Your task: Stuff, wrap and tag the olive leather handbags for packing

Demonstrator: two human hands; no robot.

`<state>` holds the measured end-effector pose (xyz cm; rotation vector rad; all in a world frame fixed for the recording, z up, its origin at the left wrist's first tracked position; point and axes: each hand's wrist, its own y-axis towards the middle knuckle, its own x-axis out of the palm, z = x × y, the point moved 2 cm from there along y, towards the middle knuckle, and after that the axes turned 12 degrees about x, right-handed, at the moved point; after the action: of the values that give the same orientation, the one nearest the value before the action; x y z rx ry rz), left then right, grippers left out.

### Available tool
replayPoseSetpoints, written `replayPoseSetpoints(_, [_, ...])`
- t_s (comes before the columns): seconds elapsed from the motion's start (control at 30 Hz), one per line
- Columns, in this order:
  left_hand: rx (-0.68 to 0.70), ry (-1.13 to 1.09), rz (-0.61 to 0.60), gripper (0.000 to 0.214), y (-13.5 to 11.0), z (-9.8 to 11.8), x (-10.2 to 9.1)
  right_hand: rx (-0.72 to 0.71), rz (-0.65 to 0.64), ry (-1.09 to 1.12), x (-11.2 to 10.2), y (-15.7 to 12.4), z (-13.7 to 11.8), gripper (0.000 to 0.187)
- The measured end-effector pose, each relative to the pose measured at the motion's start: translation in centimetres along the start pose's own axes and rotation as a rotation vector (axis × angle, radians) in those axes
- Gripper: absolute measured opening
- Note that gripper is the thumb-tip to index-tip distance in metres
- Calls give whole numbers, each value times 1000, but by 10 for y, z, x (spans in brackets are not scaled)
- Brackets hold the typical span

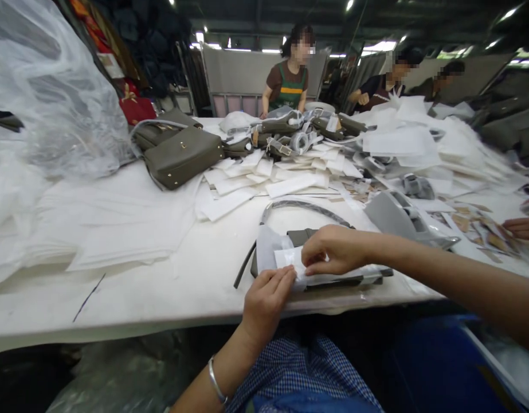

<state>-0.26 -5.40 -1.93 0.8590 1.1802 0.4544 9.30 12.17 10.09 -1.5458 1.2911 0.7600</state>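
Laid the fingers of the left hand [264, 298], close together, on a white rectangular paper-like sheet [283, 258] on top of an olive-brown handbag [299, 236]. Had the fingers of the right hand [335, 252] curled inward just beside the left ones, tips at the same sheet. Could not tell, for either set, a pinch from a light press.

Had the handbag near the close edge of a broad white surface [199, 252], with its curved, film-wrapped handle [290, 203] arching along its far side and a narrow dark strap [245, 265] jutting out to its left. Wore a shiny silver bangle [214, 377] on the left wrist, nearer than the handbag.

Saw a boxy olive-brown bag with gold-coloured fittings [187, 158] beyond the handbag to the left, and loose white paper pieces [294, 182] directly beyond it. Noticed layered thin white sheets [122, 218] well to its left, scattered brown card pieces [474, 229] to its right, and past those a co-worker's hand [523, 228]. Spotted a person in a green apron with a yellow stripe [292, 86] far beyond the handbag.
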Motion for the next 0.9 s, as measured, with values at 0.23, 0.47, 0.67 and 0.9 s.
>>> replayPoseSetpoints(0.23, [-29, -39, 3, 38, -2, -1, 0, 85, -178, -293, -6, 55, 5, 8])
replayPoseSetpoints(0.47, [-54, 8, 37, 24, -3, -2, 2, 128, -316, -468, -3, 84, -3, 10])
replayPoseSetpoints(0.67, [-15, -46, 34, 21, 0, -1, 1, 104, -336, -500, -1, 95, 4, 15])
replayPoseSetpoints(0.9, [-52, -94, 69, 23, -5, -1, 6, 211, -192, -377, -6, 116, 45, 40])
